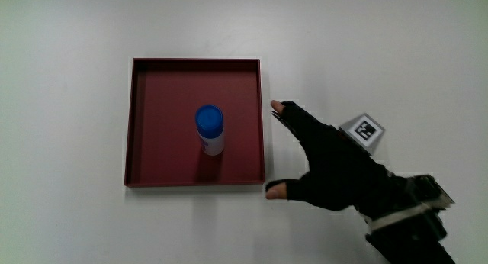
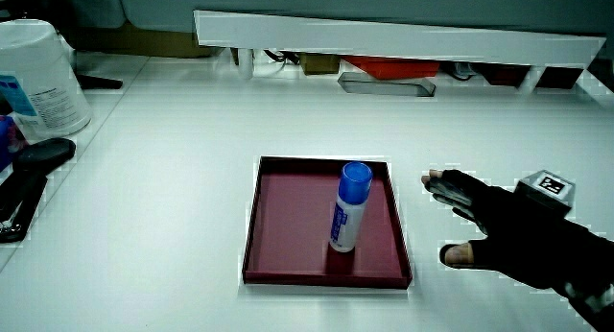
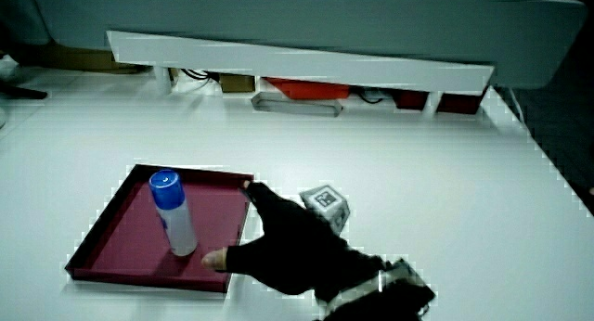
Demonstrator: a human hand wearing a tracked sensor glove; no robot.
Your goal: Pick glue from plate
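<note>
A glue stick (image 1: 210,130) with a blue cap and white body stands upright near the middle of a dark red square plate (image 1: 160,88). Both side views show the glue stick (image 2: 349,206) (image 3: 173,212) upright on the plate (image 2: 288,207) (image 3: 125,228). The gloved hand (image 1: 328,161) rests above the table just beside the plate's edge, fingers spread and holding nothing. Its fingertip and thumb nearly reach the plate's rim. The hand (image 2: 508,226) (image 3: 288,247) carries a patterned cube (image 1: 364,130) on its back.
A low white partition (image 2: 403,35) runs along the table's edge farthest from the person. A white tub (image 2: 34,78) and a dark tool (image 2: 29,169) sit at the table's side in a side view.
</note>
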